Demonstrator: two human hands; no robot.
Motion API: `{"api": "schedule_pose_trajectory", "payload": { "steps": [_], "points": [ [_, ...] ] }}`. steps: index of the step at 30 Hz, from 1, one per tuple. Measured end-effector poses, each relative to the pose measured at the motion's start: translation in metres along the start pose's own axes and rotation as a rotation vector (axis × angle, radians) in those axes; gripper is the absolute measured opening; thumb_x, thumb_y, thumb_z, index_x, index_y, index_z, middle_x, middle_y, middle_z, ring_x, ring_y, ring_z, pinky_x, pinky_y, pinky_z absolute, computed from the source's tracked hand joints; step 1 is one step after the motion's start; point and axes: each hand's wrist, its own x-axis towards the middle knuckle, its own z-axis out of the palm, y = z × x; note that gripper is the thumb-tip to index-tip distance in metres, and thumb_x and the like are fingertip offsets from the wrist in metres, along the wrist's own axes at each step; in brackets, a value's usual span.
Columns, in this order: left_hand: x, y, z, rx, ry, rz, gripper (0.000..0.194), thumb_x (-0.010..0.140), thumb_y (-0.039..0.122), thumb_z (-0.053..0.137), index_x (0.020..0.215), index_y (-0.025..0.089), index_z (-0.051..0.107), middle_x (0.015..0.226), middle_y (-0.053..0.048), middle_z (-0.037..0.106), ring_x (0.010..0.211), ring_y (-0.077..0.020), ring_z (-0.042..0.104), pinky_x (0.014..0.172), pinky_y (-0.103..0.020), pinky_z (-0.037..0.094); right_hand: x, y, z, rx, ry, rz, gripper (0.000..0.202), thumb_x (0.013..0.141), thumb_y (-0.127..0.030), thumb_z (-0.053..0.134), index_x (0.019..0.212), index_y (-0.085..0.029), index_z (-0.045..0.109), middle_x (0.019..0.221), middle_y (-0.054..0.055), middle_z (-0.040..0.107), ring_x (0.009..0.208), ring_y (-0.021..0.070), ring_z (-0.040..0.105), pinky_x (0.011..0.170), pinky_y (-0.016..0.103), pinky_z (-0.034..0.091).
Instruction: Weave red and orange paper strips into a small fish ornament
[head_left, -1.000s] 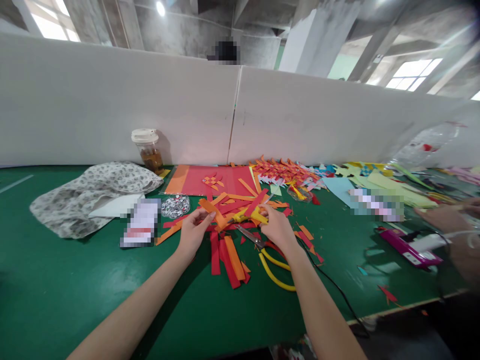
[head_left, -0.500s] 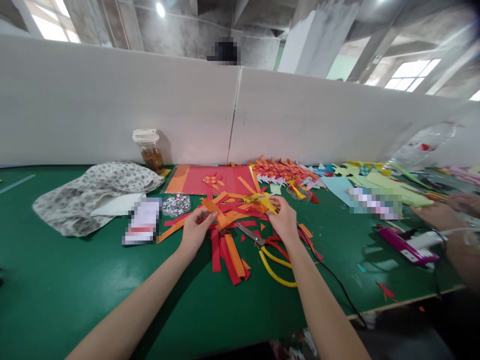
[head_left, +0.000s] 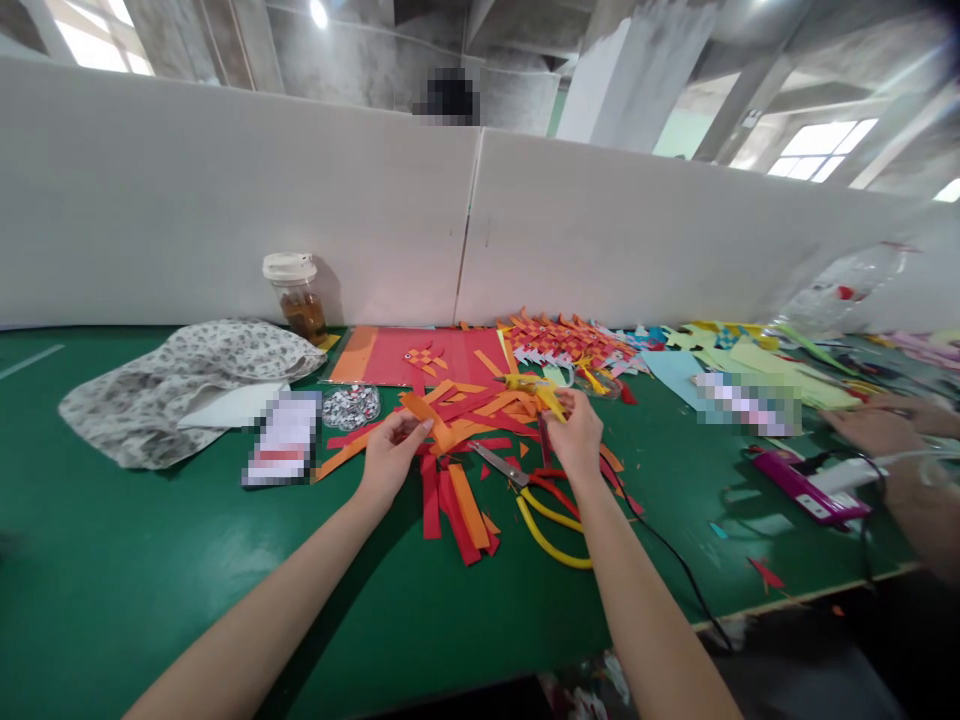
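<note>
Between the fingers of my left hand [head_left: 391,452] is an orange paper strip [head_left: 421,410], held over a heap of red and orange strips [head_left: 480,425]. My right hand [head_left: 574,432] grips a yellow glue gun [head_left: 551,395], its nozzle pointing left above the heap. Scissors [head_left: 517,478] with yellow and red handles lie partly open beneath my right wrist. Behind the heap, a woven red and orange paper fish [head_left: 424,357] rests on a red sheet [head_left: 465,345]. More strips [head_left: 465,510] fan out toward me.
To the left are a phone [head_left: 283,440], a bag of small googly eyes [head_left: 351,407], a patterned cloth [head_left: 187,390] and a lidded drink cup [head_left: 298,300]. Many woven fish [head_left: 566,338] pile up at the back. A purple power strip [head_left: 810,487] and a co-worker's hand [head_left: 870,430] are at right.
My right hand has shifted slightly right with the glue gun, whose nozzle has drawn away from the strip in my left hand. The left hand has hardly moved.
</note>
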Motion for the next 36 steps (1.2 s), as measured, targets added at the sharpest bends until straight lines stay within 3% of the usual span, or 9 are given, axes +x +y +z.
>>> {"api": "schedule_pose_trajectory", "payload": {
  "steps": [7, 12, 18, 22, 32, 36],
  "points": [
    [0.000, 0.000, 0.000, -0.010, -0.017, -0.004, 0.021, 0.068, 0.034, 0.069, 0.078, 0.017, 0.064, 0.078, -0.002, 0.066, 0.075, -0.0144, 0.060, 0.071, -0.025, 0.047, 0.019, -0.004, -0.026, 0.045, 0.379, -0.090, 0.026, 0.074, -0.019, 0.054, 0.101, -0.017, 0.054, 0.100, 0.011, 0.063, 0.086, 0.0218, 0.061, 0.079, 0.036, 0.049],
    [-0.001, 0.001, 0.000, -0.004, -0.006, -0.014, 0.021, 0.068, 0.034, 0.070, 0.076, 0.017, 0.063, 0.076, 0.000, 0.065, 0.075, -0.0133, 0.059, 0.073, -0.024, 0.046, 0.057, -0.011, -0.054, 0.023, 0.509, -0.206, 0.029, 0.072, -0.012, 0.052, 0.101, -0.016, 0.055, 0.097, 0.009, 0.063, 0.090, 0.0226, 0.060, 0.083, 0.040, 0.048],
    [-0.001, 0.001, 0.000, 0.032, 0.007, -0.002, 0.022, 0.067, 0.036, 0.070, 0.073, 0.017, 0.062, 0.073, 0.000, 0.063, 0.072, -0.0136, 0.058, 0.070, -0.024, 0.045, 0.086, -0.020, -0.062, 0.022, 0.446, -0.292, 0.029, 0.073, -0.010, 0.050, 0.101, -0.018, 0.054, 0.097, 0.008, 0.062, 0.091, 0.0212, 0.060, 0.081, 0.039, 0.049],
    [-0.001, 0.001, 0.000, 0.017, 0.005, -0.008, 0.023, 0.066, 0.038, 0.070, 0.074, 0.017, 0.062, 0.074, -0.001, 0.063, 0.073, -0.0143, 0.058, 0.069, -0.024, 0.045, 0.077, -0.033, -0.055, 0.043, 0.376, -0.333, 0.028, 0.076, -0.012, 0.051, 0.102, -0.018, 0.053, 0.096, 0.007, 0.063, 0.089, 0.0200, 0.060, 0.082, 0.038, 0.049],
    [0.000, -0.002, -0.001, 0.026, -0.005, 0.032, 0.023, 0.068, 0.038, 0.069, 0.073, 0.018, 0.061, 0.071, 0.000, 0.062, 0.069, -0.0128, 0.057, 0.067, -0.023, 0.044, 0.045, -0.102, -0.063, 0.001, 0.277, -0.487, 0.035, 0.079, -0.009, 0.044, 0.111, -0.024, 0.048, 0.108, 0.007, 0.058, 0.102, 0.0215, 0.054, 0.090, 0.043, 0.044],
    [0.000, -0.001, -0.001, 0.038, 0.004, 0.030, 0.023, 0.067, 0.038, 0.069, 0.071, 0.018, 0.060, 0.069, 0.000, 0.060, 0.069, -0.0136, 0.056, 0.066, -0.024, 0.045, 0.044, -0.101, -0.061, 0.004, 0.264, -0.488, 0.038, 0.079, -0.009, 0.042, 0.114, -0.024, 0.044, 0.109, 0.008, 0.055, 0.105, 0.0230, 0.052, 0.092, 0.046, 0.042]
  ]
}}
